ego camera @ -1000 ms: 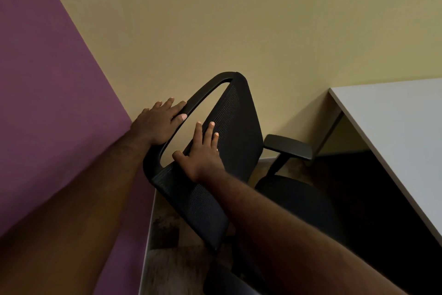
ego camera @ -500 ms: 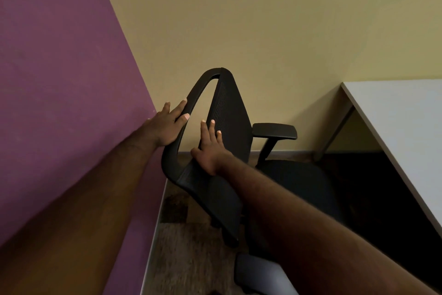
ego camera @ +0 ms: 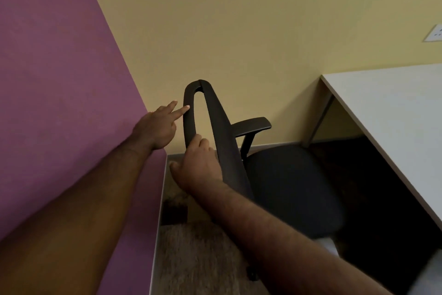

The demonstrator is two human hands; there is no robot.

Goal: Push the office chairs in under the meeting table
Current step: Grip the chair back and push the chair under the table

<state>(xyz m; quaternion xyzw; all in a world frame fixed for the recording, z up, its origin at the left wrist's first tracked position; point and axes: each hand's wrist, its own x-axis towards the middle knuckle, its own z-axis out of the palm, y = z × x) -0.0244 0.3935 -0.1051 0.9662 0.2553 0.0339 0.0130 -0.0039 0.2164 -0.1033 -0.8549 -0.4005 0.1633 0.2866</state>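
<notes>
Chair stands beside the table, seat not yet under. My left hand is splayed; my right hand apparently grips the backrest. I push level, tableward.

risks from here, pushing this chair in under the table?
1. The left hand only touches the chair backrest with its fingertips, so the push may be uneven and the chair could swivel instead of rolling straight.
2. The armrest looks close to the height of the table edge and might catch on it.
3. The right hand has fingers in the frame opening; a sudden swivel could pinch them.
</notes>
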